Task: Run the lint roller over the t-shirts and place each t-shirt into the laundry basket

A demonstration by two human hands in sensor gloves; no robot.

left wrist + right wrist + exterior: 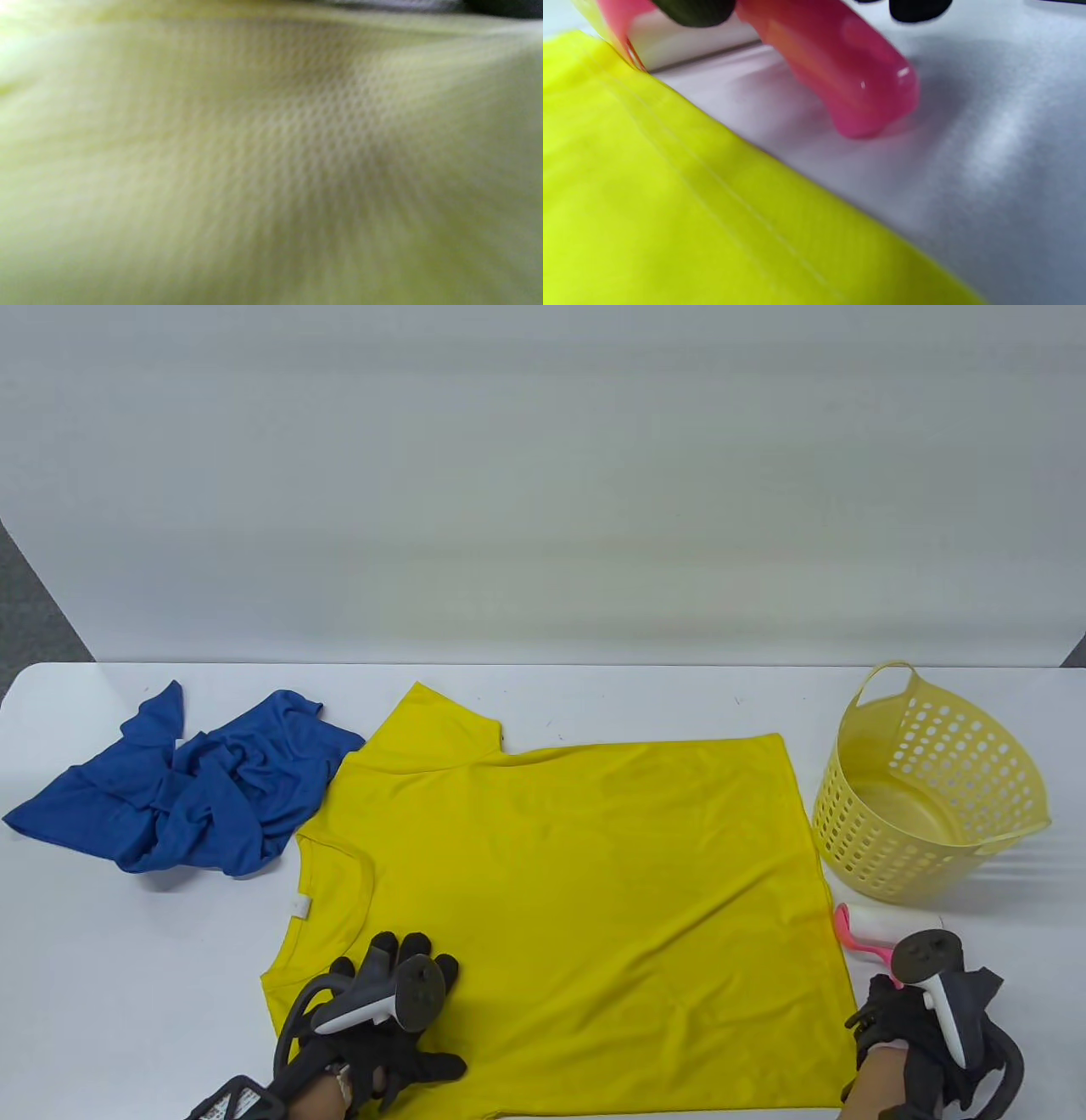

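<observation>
The yellow t-shirt (pixel 577 916) is pinned at lower centre by the flat, open left hand (pixel 382 1010). At lower right, the lint roller (pixel 882 931) is reached by the right hand (pixel 912 1027); whether its handle is grasped cannot be told. A firm handle grip is advised before rolling.

Pretty plain setup: a white tabletop (pixel 127 984) with rounded far corners, backed by a pale grey-white wall (pixel 543 475). Dark grey carpet-like floor (pixel 34 611) peeks in at both sides. Lighting's soft and even, shadows faint.
</observation>
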